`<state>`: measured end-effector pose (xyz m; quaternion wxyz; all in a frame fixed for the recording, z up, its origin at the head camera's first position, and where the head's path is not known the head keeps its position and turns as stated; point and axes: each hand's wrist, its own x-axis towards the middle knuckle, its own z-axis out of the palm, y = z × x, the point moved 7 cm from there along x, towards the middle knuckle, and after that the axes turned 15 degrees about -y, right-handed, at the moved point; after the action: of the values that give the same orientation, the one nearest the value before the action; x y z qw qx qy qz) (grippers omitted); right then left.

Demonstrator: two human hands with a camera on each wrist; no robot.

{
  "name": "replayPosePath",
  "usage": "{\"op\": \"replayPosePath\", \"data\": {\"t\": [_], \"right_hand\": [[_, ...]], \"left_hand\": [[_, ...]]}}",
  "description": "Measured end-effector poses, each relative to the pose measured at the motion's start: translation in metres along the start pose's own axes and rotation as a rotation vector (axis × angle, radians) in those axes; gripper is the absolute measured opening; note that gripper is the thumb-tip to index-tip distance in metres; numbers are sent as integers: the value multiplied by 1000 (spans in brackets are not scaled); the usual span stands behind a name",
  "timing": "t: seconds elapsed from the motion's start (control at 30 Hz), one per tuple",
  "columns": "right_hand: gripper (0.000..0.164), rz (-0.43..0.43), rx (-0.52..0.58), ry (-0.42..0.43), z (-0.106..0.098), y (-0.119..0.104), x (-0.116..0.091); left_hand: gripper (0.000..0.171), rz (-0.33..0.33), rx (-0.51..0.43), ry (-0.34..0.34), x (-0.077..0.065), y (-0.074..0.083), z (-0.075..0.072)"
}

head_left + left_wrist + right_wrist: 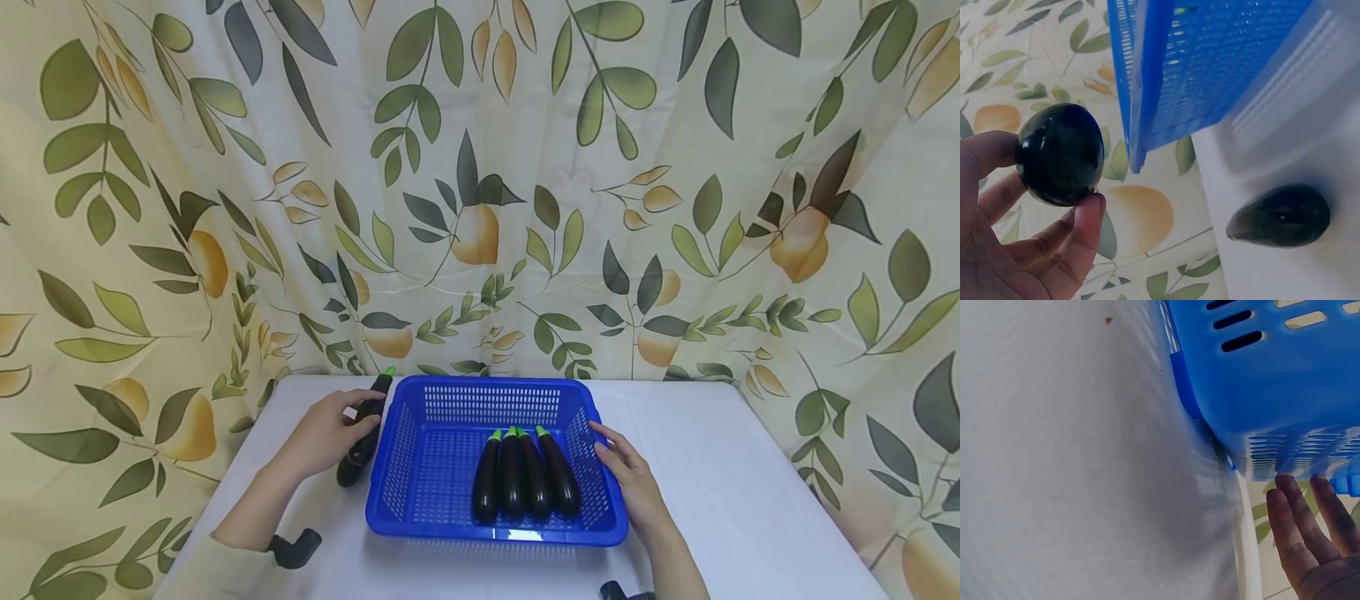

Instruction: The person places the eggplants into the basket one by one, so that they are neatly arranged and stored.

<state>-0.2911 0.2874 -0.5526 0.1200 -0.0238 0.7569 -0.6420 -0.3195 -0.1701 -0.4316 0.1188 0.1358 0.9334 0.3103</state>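
My left hand [327, 429] pinches a glossy black eggplant [1060, 155] between thumb and fingers, at the left side of the blue plastic basket [551, 533]. In the left wrist view a second eggplant [1282, 215] lies on the white table, apart from the held one. Inside the basket, several eggplants [526, 483] with green stem ends lie side by side in the right half. My right hand [630, 479] is at the basket's right wall, its fairly straight fingers [1297, 512] right against the outside of it.
The basket sits on a white-covered table [720, 483]. Behind and at both sides hangs a leaf-and-fruit patterned curtain [517, 183]. Dark wrist-worn devices show under the left wrist [296, 550] and near the right forearm [622, 592].
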Motion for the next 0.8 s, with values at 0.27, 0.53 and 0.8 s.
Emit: {"op": "replayPosePath", "data": {"t": [0.27,0.53,0.8], "right_hand": [[54,4,-4,-2,0,1,1],[53,1,-19,2,0,1,0],[54,13,-22,2,0,0,1]], "left_hand": [[36,22,9,-11,2,11,5],[38,45,-1,-18,2,21,13],[40,46,-26,-40,4,31,19]]}}
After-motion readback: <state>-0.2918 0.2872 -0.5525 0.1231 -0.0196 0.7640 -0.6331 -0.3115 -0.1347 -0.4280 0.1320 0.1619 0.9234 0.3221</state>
